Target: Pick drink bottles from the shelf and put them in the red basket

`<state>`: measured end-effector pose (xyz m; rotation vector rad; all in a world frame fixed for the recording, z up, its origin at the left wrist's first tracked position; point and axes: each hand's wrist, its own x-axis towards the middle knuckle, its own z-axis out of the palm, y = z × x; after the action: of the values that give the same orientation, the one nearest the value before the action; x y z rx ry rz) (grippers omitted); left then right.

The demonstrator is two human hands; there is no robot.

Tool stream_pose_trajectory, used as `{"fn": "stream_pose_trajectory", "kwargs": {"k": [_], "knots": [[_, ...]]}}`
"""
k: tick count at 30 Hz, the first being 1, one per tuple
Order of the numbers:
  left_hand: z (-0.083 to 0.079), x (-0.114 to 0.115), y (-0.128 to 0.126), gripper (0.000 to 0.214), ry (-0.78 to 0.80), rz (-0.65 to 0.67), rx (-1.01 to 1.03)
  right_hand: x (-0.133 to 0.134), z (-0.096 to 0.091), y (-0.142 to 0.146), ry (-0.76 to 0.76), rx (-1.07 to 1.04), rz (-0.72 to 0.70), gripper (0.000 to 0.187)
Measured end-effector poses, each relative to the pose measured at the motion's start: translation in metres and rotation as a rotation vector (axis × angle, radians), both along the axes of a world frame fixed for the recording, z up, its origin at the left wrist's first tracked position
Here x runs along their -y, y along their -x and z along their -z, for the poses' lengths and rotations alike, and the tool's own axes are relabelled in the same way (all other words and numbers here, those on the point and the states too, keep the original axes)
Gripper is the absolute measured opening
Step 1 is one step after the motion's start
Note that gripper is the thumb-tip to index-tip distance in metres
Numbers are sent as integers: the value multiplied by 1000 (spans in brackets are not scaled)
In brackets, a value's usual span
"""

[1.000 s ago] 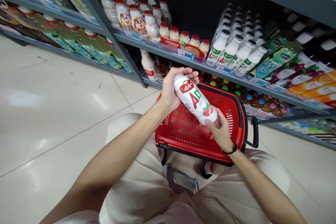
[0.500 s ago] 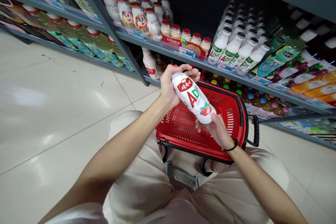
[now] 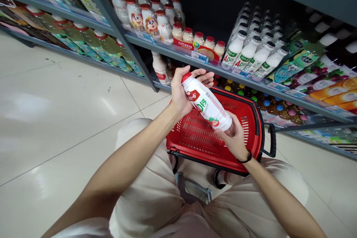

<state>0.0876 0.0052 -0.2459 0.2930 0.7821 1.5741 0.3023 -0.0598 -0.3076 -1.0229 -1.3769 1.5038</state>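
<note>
A white milk-drink bottle (image 3: 208, 102) with a red cap, a green "AD" label and a strawberry picture lies tilted between my hands. My left hand (image 3: 180, 95) cradles its capped upper end, with the thumb by the cap and the other fingers stretched out behind. Around the bottle's base, my right hand (image 3: 235, 137) is closed with thumb and fingers. Beneath both hands stands a red shopping basket (image 3: 189, 132) with slotted sides and a black rim. The bottle covers part of the basket's inside.
Ahead, a grey shelf edge (image 3: 178, 50) carries red-capped bottles (image 3: 149, 20), a red multipack of small bottles (image 3: 196, 44) and white AD bottles (image 3: 234, 50). Colourful-capped bottles (image 3: 266, 103) fill the lower shelf. The basket's black handle (image 3: 272, 141) sticks out right. Tiled floor (image 3: 55, 119) extends left.
The bottle has turned about its long axis, so the big red "A" has mostly rolled out of sight and small print shows. Its red cap is now visible. My right hand has shifted round the base.
</note>
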Motion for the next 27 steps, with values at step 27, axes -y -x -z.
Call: {"fn": "stream_pose_trajectory", "kwargs": {"k": [27], "knots": [[19, -3, 11, 46, 149, 380, -534, -12, 20, -8, -240, 565, 66, 70]]}}
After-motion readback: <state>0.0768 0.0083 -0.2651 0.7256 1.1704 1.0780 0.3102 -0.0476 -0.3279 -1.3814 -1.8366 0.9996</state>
